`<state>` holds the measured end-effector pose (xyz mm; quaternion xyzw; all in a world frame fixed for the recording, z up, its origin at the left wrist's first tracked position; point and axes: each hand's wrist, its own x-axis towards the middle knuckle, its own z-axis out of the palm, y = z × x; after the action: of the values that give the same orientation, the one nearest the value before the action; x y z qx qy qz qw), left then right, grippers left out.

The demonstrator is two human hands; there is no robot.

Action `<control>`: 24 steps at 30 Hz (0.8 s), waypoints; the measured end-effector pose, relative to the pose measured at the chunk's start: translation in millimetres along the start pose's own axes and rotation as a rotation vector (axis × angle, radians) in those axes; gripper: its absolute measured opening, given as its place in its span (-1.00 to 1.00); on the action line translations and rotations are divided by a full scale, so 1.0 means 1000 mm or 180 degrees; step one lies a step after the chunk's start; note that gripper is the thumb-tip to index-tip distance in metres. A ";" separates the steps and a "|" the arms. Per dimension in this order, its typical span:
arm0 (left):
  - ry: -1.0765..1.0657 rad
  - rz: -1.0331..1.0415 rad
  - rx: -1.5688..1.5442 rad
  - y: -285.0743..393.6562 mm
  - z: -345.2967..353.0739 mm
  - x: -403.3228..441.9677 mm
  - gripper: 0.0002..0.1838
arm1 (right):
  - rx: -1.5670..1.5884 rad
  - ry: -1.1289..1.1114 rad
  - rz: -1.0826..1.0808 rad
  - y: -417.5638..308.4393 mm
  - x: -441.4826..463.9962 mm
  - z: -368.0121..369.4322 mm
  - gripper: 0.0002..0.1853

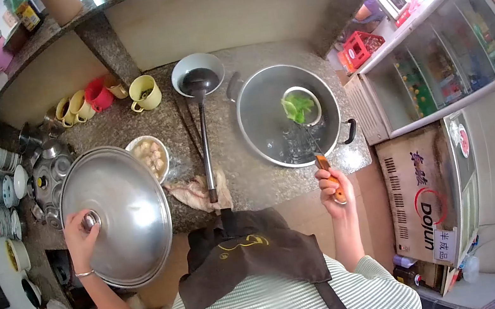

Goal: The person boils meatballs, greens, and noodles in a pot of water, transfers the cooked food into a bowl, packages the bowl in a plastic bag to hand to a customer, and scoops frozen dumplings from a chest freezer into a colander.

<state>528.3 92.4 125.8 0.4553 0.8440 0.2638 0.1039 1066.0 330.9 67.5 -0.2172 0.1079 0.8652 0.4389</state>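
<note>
My left hand (82, 235) is closed on the knob of a large round metal lid (121, 205), which is held over the counter's left front. My right hand (335, 189) grips the orange handle (331, 180) of a utensil whose thin metal end reaches into a big pot (271, 138) of cloudy liquid. Inside the pot, green leaves (297, 107) lie in and over the edge of a small white-rimmed bowl (316, 112). How the utensil's end meets the leaves is hard to make out.
A ladle (205, 141) rests in a grey bowl (204, 58). Near the lid are a bowl of pale food pieces (151, 158) and a cloth (199, 195). Cups, including a yellow one (145, 93), line the back. A glass-door fridge (438, 62) stands right.
</note>
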 end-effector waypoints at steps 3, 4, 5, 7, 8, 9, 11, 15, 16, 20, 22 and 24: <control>-0.0113 -0.0022 -0.0101 0.000 -0.003 -0.001 -0.59 | 0.0117 -0.0030 0.0113 0.000 0.005 -0.006 -0.85; -0.0023 0.0013 -0.0075 -0.005 0.000 -0.002 -0.59 | -0.0220 0.0007 0.0048 -0.002 0.009 -0.012 -0.84; 0.0095 0.0036 -0.0058 -0.009 0.004 -0.005 -0.59 | -0.0580 0.0026 -0.0002 -0.006 0.013 -0.015 -0.82; 0.0077 0.0069 -0.0048 -0.008 0.001 -0.008 -0.59 | -0.0727 0.0136 -0.0008 0.000 0.009 0.004 -0.79; -0.0035 0.0163 -0.0007 -0.008 -0.005 -0.009 -0.59 | -0.0587 0.0156 0.0039 -0.001 0.009 0.003 -0.79; -0.0043 0.0152 0.0006 -0.008 -0.007 -0.008 -0.59 | -0.0457 0.0163 0.0067 0.000 0.009 0.003 -0.79; 0.0027 -0.0035 0.0075 -0.005 -0.004 -0.012 -0.61 | -0.0806 0.0225 -0.0028 0.005 0.002 0.009 -0.79; 0.0057 -0.0093 -0.0034 -0.006 -0.009 -0.017 -0.61 | -0.1684 0.0434 -0.0229 0.002 0.014 0.007 -0.81; 0.0087 -0.0118 -0.0022 -0.007 -0.007 -0.018 -0.61 | -0.1689 0.0512 -0.0231 -0.004 0.020 -0.001 -0.81; 0.0104 -0.0223 -0.0065 -0.006 -0.009 -0.026 -0.61 | -0.1845 0.0514 -0.0145 -0.005 0.022 0.013 -0.81; 0.0133 -0.0239 0.0011 -0.014 -0.010 -0.028 -0.62 | -0.1545 0.0628 -0.0041 -0.014 0.032 0.004 -0.79; 0.0249 -0.0326 0.0076 -0.016 -0.009 -0.034 -0.62 | -0.2076 0.0690 -0.0204 -0.006 0.030 0.011 -0.78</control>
<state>532.6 53.9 122.2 0.4020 0.8727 0.2656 0.0788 1052.4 360.2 62.8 -0.4401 -0.1353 0.8118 0.3592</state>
